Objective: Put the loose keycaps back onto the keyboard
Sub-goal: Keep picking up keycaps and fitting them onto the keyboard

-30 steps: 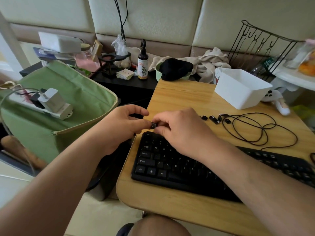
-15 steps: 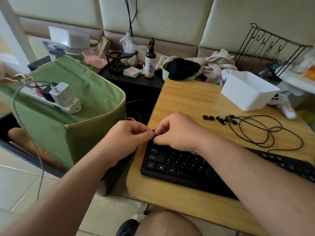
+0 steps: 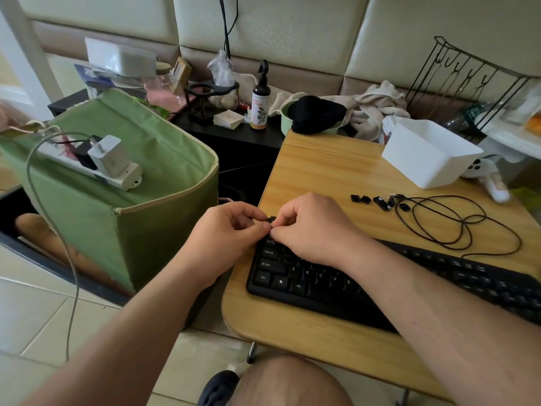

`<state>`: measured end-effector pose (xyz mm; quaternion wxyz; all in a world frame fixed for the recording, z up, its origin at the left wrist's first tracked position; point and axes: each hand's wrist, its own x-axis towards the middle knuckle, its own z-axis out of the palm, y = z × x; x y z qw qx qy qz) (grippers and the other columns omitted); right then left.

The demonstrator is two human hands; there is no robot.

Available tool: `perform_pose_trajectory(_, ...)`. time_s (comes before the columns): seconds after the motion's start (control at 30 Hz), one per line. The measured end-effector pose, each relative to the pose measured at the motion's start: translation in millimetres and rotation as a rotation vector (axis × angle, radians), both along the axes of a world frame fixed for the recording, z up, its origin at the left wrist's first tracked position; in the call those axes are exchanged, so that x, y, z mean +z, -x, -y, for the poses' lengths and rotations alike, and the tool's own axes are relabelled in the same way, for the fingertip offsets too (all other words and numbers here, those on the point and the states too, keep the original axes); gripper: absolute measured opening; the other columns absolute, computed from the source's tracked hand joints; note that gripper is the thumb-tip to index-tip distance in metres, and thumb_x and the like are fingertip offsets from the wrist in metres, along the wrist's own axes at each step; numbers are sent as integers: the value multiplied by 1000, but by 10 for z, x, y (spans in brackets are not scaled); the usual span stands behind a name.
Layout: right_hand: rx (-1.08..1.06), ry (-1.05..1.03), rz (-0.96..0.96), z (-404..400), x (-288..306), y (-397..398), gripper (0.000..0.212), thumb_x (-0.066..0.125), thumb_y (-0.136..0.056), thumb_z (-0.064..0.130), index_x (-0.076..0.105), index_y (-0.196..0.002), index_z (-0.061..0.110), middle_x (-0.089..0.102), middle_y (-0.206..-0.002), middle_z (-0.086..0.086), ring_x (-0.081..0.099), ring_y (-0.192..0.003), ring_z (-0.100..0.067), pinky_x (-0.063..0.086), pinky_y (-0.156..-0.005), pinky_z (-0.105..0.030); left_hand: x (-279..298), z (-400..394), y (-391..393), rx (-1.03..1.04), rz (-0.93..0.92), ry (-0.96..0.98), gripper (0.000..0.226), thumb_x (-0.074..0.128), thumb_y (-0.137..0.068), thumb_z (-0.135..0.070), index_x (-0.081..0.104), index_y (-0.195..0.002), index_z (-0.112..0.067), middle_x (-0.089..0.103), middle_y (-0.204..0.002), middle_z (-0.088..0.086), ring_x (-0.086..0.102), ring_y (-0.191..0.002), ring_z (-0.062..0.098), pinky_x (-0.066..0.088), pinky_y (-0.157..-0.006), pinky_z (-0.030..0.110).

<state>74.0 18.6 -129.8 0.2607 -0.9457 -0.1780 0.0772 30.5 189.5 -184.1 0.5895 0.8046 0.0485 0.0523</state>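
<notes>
A black keyboard (image 3: 316, 282) lies along the near edge of the wooden table (image 3: 328, 177). My left hand (image 3: 225, 232) and my right hand (image 3: 310, 227) meet over the keyboard's far left corner. Together their fingertips pinch a small black keycap (image 3: 272, 219) just above that corner. My right hand covers the upper left keys. Several loose black keycaps (image 3: 379, 201) lie in a row on the table behind the keyboard.
A black cable (image 3: 456, 224) coils to the right of the loose keycaps. A white plastic bin (image 3: 427, 153) stands at the back right. A green fabric box (image 3: 123, 200) with a power strip on top stands left of the table.
Both hands have sunk closer to the keyboard's far left corner, still pinching the keycap. The view has shifted left.
</notes>
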Motion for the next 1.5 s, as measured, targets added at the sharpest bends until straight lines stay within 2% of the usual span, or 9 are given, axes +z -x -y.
perform_pose_trajectory(0.27, -60, 92, 62, -95, -50, 31, 13, 69, -83, 31, 72, -71, 31, 66, -83, 17, 55, -105, -21, 49, -93, -43, -10, 26, -4, 28, -40, -30, 9, 79, -91, -28, 76, -83, -25, 70, -68, -6, 54, -54, 0, 43, -53, 17)
perform_pose_trajectory(0.4, -92, 18, -4, -82, -60, -15, 13, 71, -81, 27, 75, -69, 31, 69, -77, 18, 63, -91, -16, 53, -91, -46, -5, 41, -6, 18, -86, 66, 9, 76, -92, -25, 76, -84, -22, 69, -72, 0, 56, -59, 4, 48, -58, 28)
perform_pose_trajectory(0.5, -19, -64, -68, 1, -32, -53, 12, 76, -84, 29, 77, -72, 31, 72, -77, 18, 66, -83, -5, 56, -80, -33, -24, 9, -3, -17, -110, 135, 4, 76, -92, -22, 78, -88, -23, 76, -91, 14, 66, -77, 18, 58, -83, 55)
perform_pose_trajectory(0.57, 57, -64, -70, 70, -2, -62, 6, 78, -87, 33, 78, -82, 31, 71, -79, 16, 65, -78, 0, 51, -69, -23, -41, -14, 13, -24, -112, 133, 5, 77, -92, -20, 78, -89, -24, 76, -93, 12, 66, -80, 18, 57, -88, 52)
perform_pose_trajectory(0.7, 101, -44, -13, 112, -20, -39, 3, 77, -89, 36, 76, -89, 33, 67, -74, 13, 63, -73, -3, 52, -68, -25, -59, -16, 49, -30, -90, 113, 4, 78, -92, -19, 78, -90, -23, 77, -87, 3, 67, -79, 14, 56, -83, 40)
perform_pose_trajectory(1.0, 82, -81, 20, 141, -156, 12, 3, 73, -91, 40, 71, -89, 37, 65, -74, 14, 55, -86, -11, 52, -91, -47, -75, 10, 80, -34, -42, 85, 11, 77, -93, -22, 80, -100, -29, 77, -92, 6, 71, -95, 32, 60, -90, 52)
perform_pose_trajectory(1.13, 77, -128, 55, 171, -206, 41, 8, 71, -92, 41, 67, -85, 42, 66, -73, 15, 51, -99, -11, 47, -95, -48, -80, 19, 83, -43, -57, 136, 14, 76, -93, -19, 81, -103, -28, 79, -98, 4, 73, -100, 29, 59, -95, 52)
perform_pose_trajectory(1.37, 62, -188, 79, 192, -251, 17, 5, 74, -90, 41, 72, -86, 38, 65, -71, 15, 56, -89, -10, 52, -88, -43, -65, 49, 76, -59, -54, 175, 12, 72, -96, -20, 81, -105, -23, 78, -100, 10, 71, -103, 36, 58, -96, 55)
perform_pose_trajectory(1.5, 54, -197, 70, 211, -268, -1, 4, 75, -90, 38, 74, -86, 36, 67, -75, 15, 60, -86, -10, 54, -81, -36, -81, 74, 87, -45, -53, 181, 11, 72, -96, -21, 81, -101, -26, 77, -98, 12, 73, -93, 24, 60, -93, 52)
